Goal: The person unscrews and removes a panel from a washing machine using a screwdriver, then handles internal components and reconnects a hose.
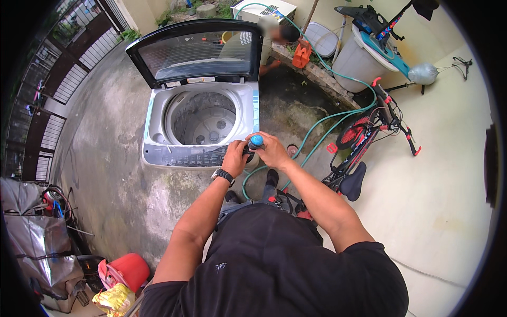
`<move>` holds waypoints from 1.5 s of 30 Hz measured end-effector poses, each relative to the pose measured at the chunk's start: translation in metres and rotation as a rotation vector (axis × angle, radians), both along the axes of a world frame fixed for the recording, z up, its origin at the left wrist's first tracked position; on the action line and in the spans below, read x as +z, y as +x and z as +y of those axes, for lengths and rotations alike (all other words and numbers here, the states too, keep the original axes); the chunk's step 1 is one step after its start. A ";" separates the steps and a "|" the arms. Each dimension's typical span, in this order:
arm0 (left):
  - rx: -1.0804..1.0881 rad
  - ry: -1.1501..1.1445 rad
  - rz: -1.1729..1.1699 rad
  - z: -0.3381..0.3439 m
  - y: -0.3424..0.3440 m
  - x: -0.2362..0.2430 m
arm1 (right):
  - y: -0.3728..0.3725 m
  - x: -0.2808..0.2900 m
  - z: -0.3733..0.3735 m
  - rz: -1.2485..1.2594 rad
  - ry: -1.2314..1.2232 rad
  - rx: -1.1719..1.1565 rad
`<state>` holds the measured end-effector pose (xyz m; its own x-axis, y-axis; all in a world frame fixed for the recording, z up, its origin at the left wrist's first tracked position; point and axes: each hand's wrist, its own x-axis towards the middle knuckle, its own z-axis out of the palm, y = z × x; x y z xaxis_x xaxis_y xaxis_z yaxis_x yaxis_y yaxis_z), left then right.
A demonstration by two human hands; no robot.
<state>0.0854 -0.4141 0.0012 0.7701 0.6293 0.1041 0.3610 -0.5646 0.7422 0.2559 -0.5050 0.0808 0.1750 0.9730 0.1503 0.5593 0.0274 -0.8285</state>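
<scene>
A top-loading washing machine point(153, 127) stands before me, its dark glass lid point(193, 50) raised and the drum point(208, 116) visible inside. Over the right front corner of its control panel point(182, 157), both my hands meet on a dark, handle-like tool point(257, 141) with a round blue end pointing up. My right hand point(273, 152) is closed around it. My left hand point(234, 158), below a wrist with a black watch, has its fingers closed against the tool's lower part. The tool's lower end is hidden, so its exact kind cannot be made out.
Behind the machine another person point(288, 34) crouches beside an orange object point(302, 54). A green hose point(317, 126) loops over the floor at my right, near a black and red bicycle point(355, 153). A large white bin point(355, 66) stands beyond; a red bucket point(129, 269) sits lower left.
</scene>
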 end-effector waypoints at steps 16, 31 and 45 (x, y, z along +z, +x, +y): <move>-0.085 0.037 -0.075 0.007 -0.003 -0.013 | -0.019 0.010 -0.004 0.053 0.024 -0.114; -0.037 -0.037 -0.082 0.013 0.001 -0.018 | -0.012 0.055 -0.005 0.285 0.029 -0.179; -0.039 0.276 0.055 0.003 0.008 -0.011 | 0.009 -0.007 0.007 0.082 -0.046 -0.025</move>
<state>0.0938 -0.4114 -0.0099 0.8022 0.5531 0.2249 0.3707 -0.7566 0.5387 0.2646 -0.4983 0.0742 0.2087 0.9738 0.0901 0.4900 -0.0244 -0.8714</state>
